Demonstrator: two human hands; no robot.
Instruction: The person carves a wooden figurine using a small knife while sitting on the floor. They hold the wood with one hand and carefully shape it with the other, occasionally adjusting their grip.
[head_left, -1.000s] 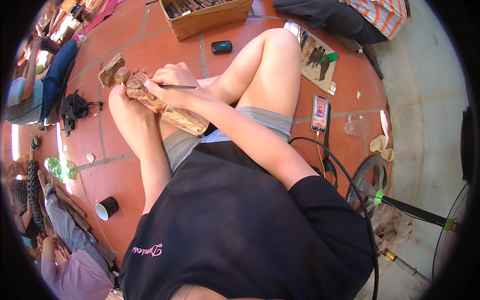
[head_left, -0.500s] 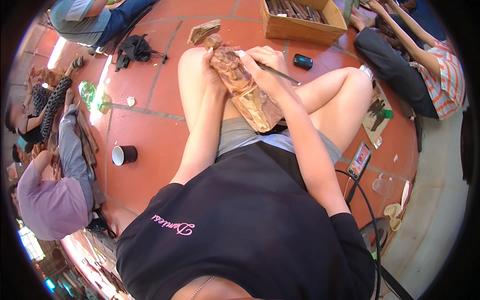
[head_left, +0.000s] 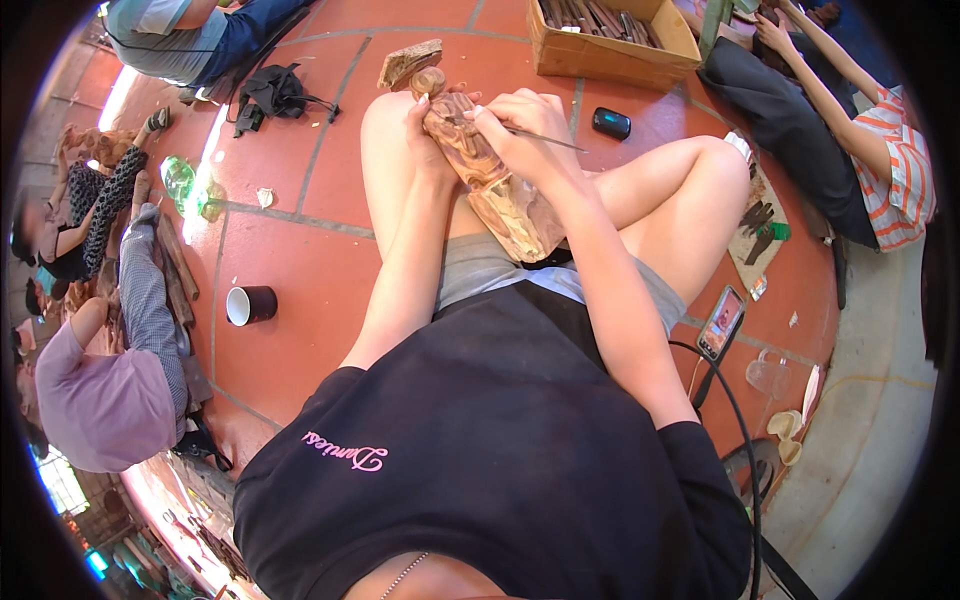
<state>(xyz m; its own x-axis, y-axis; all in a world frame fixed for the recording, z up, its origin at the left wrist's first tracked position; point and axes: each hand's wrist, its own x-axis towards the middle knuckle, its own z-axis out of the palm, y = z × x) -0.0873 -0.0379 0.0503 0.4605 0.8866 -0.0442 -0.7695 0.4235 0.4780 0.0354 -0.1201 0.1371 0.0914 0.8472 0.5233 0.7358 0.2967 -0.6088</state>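
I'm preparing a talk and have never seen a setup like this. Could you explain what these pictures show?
There is no machine here: the hands are a person's own. Every picture comes from one wide fisheye camera on that person's head, looking down, which is why straight edges bend near the rim.

The left hand holds a carved wooden figure near its head, above the person's lap. The right hand has its fingers around a slim tool over the carving; I can't tell whether its tip touches the wood.

On the tiled floor around them are a dark cup lying on its side, a phone and a cardboard box of long pieces.
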